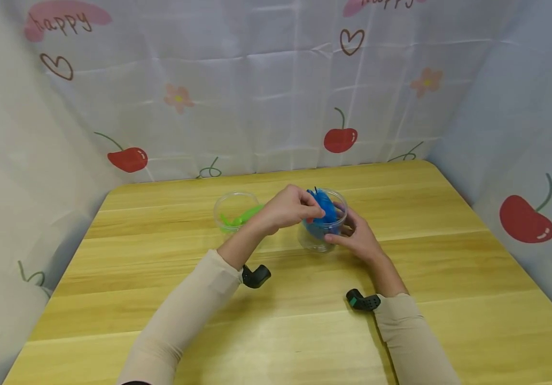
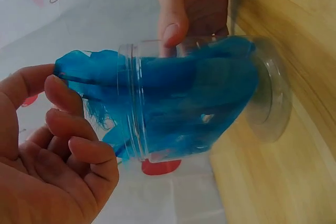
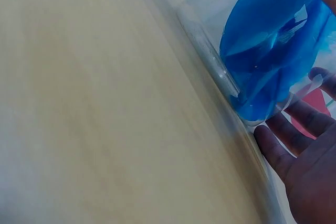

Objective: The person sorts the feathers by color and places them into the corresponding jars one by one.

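Note:
A clear plastic jar holds several blue feathers, whose upper ends stick out past the rim. My right hand grips the jar from its right side, fingers around the wall, as the right wrist view also shows. Over the mouth, my left hand pinches the tip of a blue feather between thumb and index finger. Its other fingers are loosely curled beside the rim in the left wrist view. To the left stands a second clear jar with green feathers in it, partly hidden by my left hand and wrist.
Both jars are on a wooden table. A white curtain with printed cherries and flowers hangs behind and at the sides. A black wrist device sits by my left cuff, another black wrist device by my right.

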The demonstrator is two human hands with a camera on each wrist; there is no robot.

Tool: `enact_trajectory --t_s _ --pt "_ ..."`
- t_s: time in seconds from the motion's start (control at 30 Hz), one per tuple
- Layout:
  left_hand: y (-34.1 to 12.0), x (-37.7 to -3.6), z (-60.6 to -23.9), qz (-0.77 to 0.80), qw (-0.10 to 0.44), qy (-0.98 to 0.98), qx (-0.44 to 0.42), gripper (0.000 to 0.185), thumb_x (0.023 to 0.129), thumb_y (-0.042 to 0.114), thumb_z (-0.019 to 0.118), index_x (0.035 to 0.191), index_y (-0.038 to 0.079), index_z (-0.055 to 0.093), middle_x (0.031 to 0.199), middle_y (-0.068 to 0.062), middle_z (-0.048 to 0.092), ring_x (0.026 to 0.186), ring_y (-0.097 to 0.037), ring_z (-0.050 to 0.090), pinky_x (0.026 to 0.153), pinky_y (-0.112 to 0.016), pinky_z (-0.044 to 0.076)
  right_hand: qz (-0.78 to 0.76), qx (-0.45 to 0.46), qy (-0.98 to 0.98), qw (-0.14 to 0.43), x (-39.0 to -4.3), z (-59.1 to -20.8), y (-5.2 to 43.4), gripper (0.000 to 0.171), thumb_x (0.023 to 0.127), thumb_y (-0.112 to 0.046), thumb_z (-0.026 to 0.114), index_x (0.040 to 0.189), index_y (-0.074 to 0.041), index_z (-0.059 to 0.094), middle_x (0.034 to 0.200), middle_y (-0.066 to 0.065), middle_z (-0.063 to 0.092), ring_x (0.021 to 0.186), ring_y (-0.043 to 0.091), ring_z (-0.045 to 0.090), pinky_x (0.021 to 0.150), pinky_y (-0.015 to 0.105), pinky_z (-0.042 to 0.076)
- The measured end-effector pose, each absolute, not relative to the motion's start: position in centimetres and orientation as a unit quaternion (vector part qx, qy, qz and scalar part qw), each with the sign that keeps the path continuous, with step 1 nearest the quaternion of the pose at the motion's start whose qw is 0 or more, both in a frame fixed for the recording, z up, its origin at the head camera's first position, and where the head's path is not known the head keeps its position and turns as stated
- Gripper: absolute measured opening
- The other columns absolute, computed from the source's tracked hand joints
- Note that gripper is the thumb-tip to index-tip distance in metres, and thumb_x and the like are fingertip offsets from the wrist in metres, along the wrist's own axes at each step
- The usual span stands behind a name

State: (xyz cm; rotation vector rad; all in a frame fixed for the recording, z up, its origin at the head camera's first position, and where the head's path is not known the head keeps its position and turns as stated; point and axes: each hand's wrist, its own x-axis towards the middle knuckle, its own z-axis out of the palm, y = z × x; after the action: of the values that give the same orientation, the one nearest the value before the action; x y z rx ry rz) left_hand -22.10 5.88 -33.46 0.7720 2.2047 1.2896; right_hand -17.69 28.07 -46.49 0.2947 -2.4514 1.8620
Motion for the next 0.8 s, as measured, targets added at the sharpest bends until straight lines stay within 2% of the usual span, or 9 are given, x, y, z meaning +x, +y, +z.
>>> enact_trajectory --t_s 0.1,0.2,0.33,0.47,0.7,0.8 --pt "5.8 -22.1 -33.7 0.468 0.222 0.811 0.271 0.020 0.094 0.023 0.069 0.087 0.005 0.075 0.072 -0.007 0.062 0.066 -0.016 0.048 0.056 -0.024 0.041 0.605 0.100 -0.790 0.022 -17.7 -46.5 28.0 0.078 0.088 -0.007 0.074 0.154 -0.010 0.032 0.148 0.020 0.043 0.131 0.041 0.045 0.108 0.057 0.035" --pt "5.8 -22.0 -33.7 0.474 0.206 0.817 0.257 0.020 0.094 0.026 0.070 0.091 0.007 0.076 0.075 -0.006 0.065 0.075 -0.023 0.057 0.061 -0.026 0.049 0.605 0.103 -0.789 0.021 -17.8 -46.6 27.9 0.078 0.088 -0.006 0.074 0.154 -0.008 0.031 0.147 0.022 0.043 0.131 0.042 0.045 0.107 0.057 0.035" --pt "5.7 -21.9 -33.8 0.492 0.186 0.815 0.246 0.022 0.094 0.027 0.070 0.096 0.006 0.076 0.081 -0.005 0.067 0.086 -0.035 0.062 0.065 -0.027 0.052 0.604 0.102 -0.790 0.019 -17.9 -46.6 28.0 0.078 0.088 -0.006 0.073 0.154 -0.006 0.030 0.146 0.023 0.044 0.131 0.043 0.044 0.107 0.058 0.035" --pt "5.6 -21.7 -33.8 0.510 0.169 0.809 0.240 0.025 0.095 0.026 0.069 0.099 0.002 0.075 0.079 -0.007 0.067 0.089 -0.039 0.062 0.066 -0.029 0.053 0.603 0.103 -0.791 0.020 -17.9 -46.6 28.2 0.079 0.088 -0.005 0.073 0.154 -0.006 0.029 0.145 0.024 0.044 0.130 0.044 0.045 0.107 0.058 0.035" --pt "5.3 -21.3 -33.8 0.516 0.130 0.812 0.240 0.025 0.096 0.026 0.067 0.098 0.001 0.074 0.077 -0.007 0.066 0.072 -0.023 0.058 0.063 -0.028 0.051 0.603 0.112 -0.790 0.024 -18.1 -46.9 28.2 0.078 0.088 -0.005 0.074 0.153 -0.005 0.031 0.143 0.025 0.046 0.129 0.044 0.046 0.107 0.058 0.035" --pt "5.2 -20.9 -33.6 0.512 0.111 0.814 0.249 0.023 0.096 0.025 0.067 0.097 0.003 0.074 0.077 -0.004 0.067 0.073 -0.022 0.059 0.063 -0.027 0.051 0.600 0.109 -0.793 0.023 -18.0 -47.0 28.4 0.079 0.088 -0.008 0.074 0.154 -0.007 0.031 0.144 0.025 0.045 0.130 0.044 0.045 0.107 0.058 0.034"
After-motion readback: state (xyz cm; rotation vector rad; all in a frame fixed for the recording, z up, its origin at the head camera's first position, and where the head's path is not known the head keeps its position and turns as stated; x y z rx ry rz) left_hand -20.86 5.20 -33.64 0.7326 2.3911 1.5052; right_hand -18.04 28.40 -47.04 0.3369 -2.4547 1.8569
